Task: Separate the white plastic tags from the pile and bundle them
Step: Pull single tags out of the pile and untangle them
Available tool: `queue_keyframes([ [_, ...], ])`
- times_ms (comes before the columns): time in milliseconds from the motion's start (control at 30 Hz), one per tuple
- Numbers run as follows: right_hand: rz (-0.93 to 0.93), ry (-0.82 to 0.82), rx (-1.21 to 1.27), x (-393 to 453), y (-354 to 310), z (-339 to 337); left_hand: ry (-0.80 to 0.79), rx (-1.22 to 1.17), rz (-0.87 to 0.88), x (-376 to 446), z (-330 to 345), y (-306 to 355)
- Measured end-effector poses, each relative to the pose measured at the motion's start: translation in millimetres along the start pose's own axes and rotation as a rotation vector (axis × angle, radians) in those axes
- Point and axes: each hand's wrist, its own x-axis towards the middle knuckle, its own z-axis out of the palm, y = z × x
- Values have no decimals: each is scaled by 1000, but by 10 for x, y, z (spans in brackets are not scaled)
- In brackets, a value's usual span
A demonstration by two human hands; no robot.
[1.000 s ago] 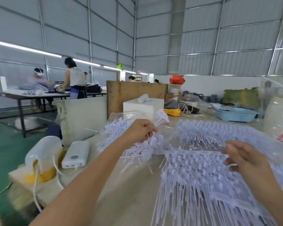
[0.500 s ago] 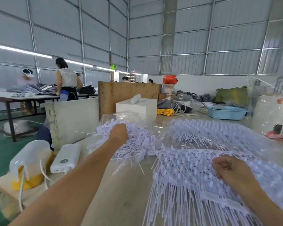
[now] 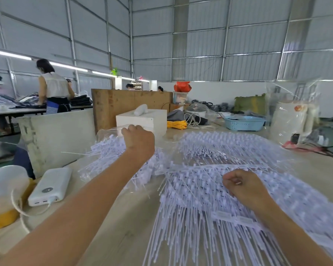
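Observation:
White plastic tags cover the table in front of me. A big fanned pile (image 3: 200, 208) lies in the middle and to the right, its long tails pointing toward me. A smaller heap of tags (image 3: 106, 152) lies to the left on a clear plastic bag (image 3: 108, 131). My left hand (image 3: 137, 143) is at the far side of that heap, knuckles up, its fingers curled down into the tags and hidden behind the hand. My right hand (image 3: 246, 191) rests on the big pile, its fingers curled and its thumb pinching tags.
A white power bank (image 3: 50, 186) and a white-and-yellow device (image 3: 6, 191) sit at the left table edge. Behind the tags stand a white box (image 3: 142, 120), a wooden board (image 3: 131, 104), a blue basket (image 3: 244, 122) and clear bags (image 3: 294, 120). People work at a far table (image 3: 17, 110).
My left hand held a bunch of tags up, then came down onto the left heap and moved to its far side. My right hand closed from open fingers into a pinch.

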Motion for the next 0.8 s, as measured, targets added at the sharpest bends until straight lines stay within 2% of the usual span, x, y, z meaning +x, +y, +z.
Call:
queue_keyframes([
  [67, -8, -7, -15, -9, -20, -10, 73, -307, 173, -123, -208, 191],
  [133, -14, -14, -4, -15, -28, -24, -103, -658, 393, -256, -332, 373],
  [167, -10, -18, 8, -20, -31, -35, -208, -726, 477, -323, -343, 463],
  [233, 5, -21, 36, -31, -36, -61, -304, -632, 554, -423, -238, 653],
  [300, 14, -15, 58, -33, -43, -88, -307, -510, 513, -467, -14, 812],
  [567, 17, -16, 57, -18, -11, -112, -102, -503, 379, -248, 371, 890],
  [700, 14, -2, 63, -20, -3, -112, -260, -514, 417, -116, 417, 855],
  [800, 2, 30, 80, -21, -16, -137, -281, -555, 378, -27, 438, 828],
])
